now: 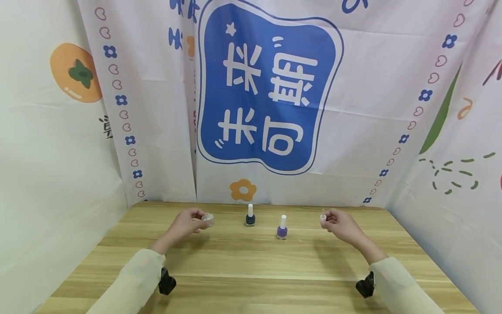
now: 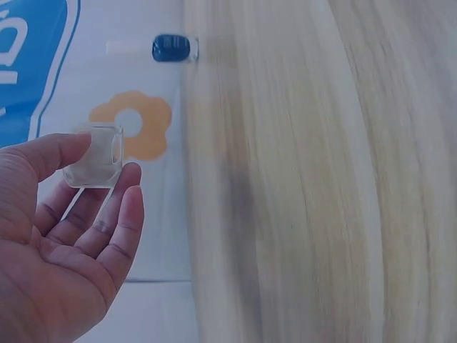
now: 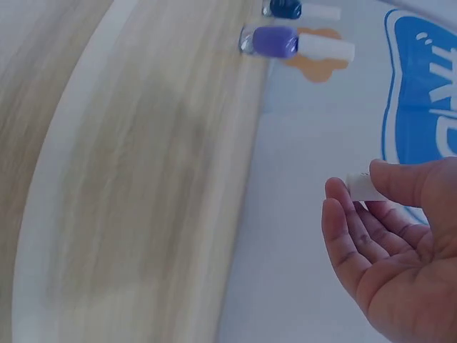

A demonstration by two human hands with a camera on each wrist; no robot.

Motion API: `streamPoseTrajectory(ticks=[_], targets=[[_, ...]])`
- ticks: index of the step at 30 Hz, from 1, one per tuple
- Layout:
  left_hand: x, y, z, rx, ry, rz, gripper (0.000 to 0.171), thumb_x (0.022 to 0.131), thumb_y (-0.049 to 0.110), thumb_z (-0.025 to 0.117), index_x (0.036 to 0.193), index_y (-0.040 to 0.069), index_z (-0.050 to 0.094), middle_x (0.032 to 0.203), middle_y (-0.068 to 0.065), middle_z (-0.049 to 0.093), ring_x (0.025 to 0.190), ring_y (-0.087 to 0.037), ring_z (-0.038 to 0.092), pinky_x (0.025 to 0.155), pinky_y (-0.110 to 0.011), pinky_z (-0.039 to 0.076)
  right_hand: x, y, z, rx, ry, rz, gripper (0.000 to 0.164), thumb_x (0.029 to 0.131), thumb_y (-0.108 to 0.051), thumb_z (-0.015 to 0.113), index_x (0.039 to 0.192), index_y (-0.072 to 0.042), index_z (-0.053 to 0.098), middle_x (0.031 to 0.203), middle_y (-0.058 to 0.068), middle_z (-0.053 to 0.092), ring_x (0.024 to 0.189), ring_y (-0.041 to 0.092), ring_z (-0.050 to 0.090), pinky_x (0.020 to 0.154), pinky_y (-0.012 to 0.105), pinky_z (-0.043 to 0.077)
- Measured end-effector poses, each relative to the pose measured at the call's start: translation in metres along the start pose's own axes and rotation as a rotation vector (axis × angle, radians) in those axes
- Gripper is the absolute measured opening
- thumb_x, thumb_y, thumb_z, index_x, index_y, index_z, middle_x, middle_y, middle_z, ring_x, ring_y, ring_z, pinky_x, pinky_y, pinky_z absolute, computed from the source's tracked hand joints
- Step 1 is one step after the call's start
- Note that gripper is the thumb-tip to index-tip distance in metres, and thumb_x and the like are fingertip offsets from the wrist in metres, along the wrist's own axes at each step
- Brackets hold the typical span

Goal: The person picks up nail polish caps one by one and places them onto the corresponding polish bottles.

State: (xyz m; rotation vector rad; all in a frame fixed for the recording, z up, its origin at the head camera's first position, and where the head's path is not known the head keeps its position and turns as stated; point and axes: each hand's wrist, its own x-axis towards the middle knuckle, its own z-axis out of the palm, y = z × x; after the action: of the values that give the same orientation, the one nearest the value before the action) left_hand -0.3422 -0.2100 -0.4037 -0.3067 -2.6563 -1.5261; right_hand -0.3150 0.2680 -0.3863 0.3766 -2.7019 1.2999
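My left hand point(image 1: 191, 221) pinches a small clear glass bottle point(image 2: 103, 156) between thumb and fingers, over the left part of the table. On the right, my right hand point(image 1: 340, 223) pinches a small white cap point(image 3: 363, 187) between thumb and fingertips, partly hidden by the thumb. A thin stem shows above the cap in the head view. Between the two hands stand a dark blue nail polish bottle point(image 1: 250, 219) and a purple nail polish bottle point(image 1: 282, 232), both upright with tall white caps. The purple one is nearer to me and further right.
Both bottles stand on a wood-grain table point(image 1: 251, 266). Behind its far edge hangs a white printed curtain point(image 1: 361, 144) with a blue panel, and similar cloth covers both sides. A black wrist device point(image 1: 167, 281) sits at each sleeve cuff.
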Motion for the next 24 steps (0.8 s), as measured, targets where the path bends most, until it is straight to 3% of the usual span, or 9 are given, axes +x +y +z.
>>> streamPoseTrajectory(ticks=[11,24], targets=[[-0.009,0.017,0.014,-0.087,-0.046,0.01,0.026,0.084,0.006,0.074,0.106,-0.003,0.064,0.101,-0.012,0.063,0.084,-0.022,0.065,0.071,-0.038,0.058,-0.006,-0.033,0.008,0.005,0.004,-0.081,0.02,0.091,-0.007,0.067,0.107,0.005,0.06,0.096,0.009,0.065,0.09,0.023,0.064,0.071,0.03,0.055],[-0.025,0.043,0.039,-0.156,-0.136,0.078,0.029,0.084,0.011,0.076,0.107,-0.002,0.064,0.099,-0.01,0.063,0.083,-0.021,0.063,0.073,-0.042,0.057,-0.012,-0.059,0.028,0.034,-0.025,-0.192,0.015,0.09,-0.004,0.068,0.104,0.001,0.063,0.091,0.004,0.064,0.084,0.018,0.062,0.07,0.027,0.055]])
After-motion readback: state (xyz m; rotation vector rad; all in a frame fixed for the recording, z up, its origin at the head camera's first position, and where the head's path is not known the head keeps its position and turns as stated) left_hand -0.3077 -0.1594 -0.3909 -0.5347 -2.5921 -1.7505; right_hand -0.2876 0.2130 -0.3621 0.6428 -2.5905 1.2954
